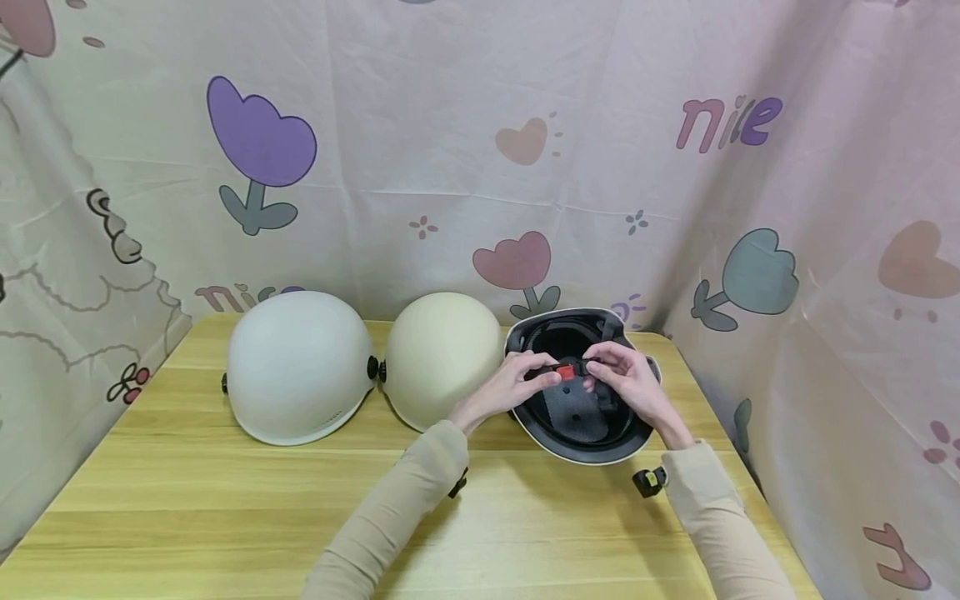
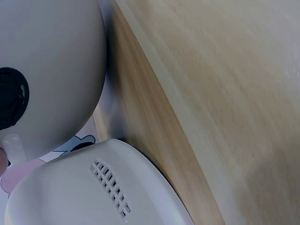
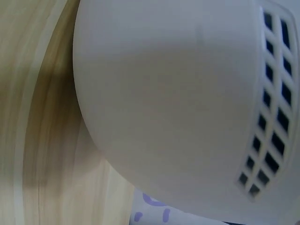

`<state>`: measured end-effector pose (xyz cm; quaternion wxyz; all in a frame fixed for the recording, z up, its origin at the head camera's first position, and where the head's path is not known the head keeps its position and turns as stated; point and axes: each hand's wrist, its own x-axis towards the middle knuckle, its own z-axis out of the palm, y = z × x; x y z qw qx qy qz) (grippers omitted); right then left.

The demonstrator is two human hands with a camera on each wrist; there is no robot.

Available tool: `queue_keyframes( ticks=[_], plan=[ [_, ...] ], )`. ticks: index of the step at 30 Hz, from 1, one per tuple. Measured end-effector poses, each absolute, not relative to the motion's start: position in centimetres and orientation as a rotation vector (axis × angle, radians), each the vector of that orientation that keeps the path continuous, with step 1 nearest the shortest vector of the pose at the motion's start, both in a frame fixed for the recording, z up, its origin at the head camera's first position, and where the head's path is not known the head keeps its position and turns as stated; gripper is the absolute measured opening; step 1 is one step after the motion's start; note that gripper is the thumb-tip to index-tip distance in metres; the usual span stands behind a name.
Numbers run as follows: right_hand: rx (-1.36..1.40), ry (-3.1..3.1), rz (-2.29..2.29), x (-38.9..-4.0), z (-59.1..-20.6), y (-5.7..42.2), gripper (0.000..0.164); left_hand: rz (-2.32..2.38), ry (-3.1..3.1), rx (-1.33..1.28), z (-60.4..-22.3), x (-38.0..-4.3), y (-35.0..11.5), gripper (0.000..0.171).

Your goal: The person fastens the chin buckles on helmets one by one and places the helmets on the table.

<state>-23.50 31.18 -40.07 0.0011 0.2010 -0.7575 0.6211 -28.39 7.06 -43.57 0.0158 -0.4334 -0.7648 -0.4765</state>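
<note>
An upturned helmet [image 1: 577,454] lies at the right of the table, its black padded inside facing up. Across its opening runs a black chin strap with a red-and-black buckle [image 1: 566,372]. My left hand [image 1: 510,385] pinches the buckle's red end between thumb and fingers. On the other side, my right hand [image 1: 633,385] pinches the black end. The two halves sit close together, and fingertips cover part of them. Neither hand shows in the wrist views; the right wrist view is filled by a pale helmet shell [image 3: 164,108] with vent slots.
Left of the upturned helmet, a cream helmet [image 1: 442,358] and a white helmet [image 1: 300,367] stand dome up, side by side, on the wooden table [image 1: 225,500]. A printed curtain [image 1: 420,108] hangs behind. Small black devices [image 1: 649,481] are worn at both wrists.
</note>
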Motion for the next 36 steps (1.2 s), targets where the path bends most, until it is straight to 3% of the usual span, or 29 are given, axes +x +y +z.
queue_keyframes(
  ticks=[28, 36],
  plan=[
    [0.632, -2.364, 1.937, -23.32, -40.44, 31.29, 0.012, -1.439, -2.522, -1.317, -43.14, -27.59, 6.81, 0.027],
    [0.651, -2.349, 1.953, -23.14, -40.46, 31.31, 0.007, -1.404, -2.53, -1.336, -43.02, -27.63, 6.92, 0.022]
  ],
)
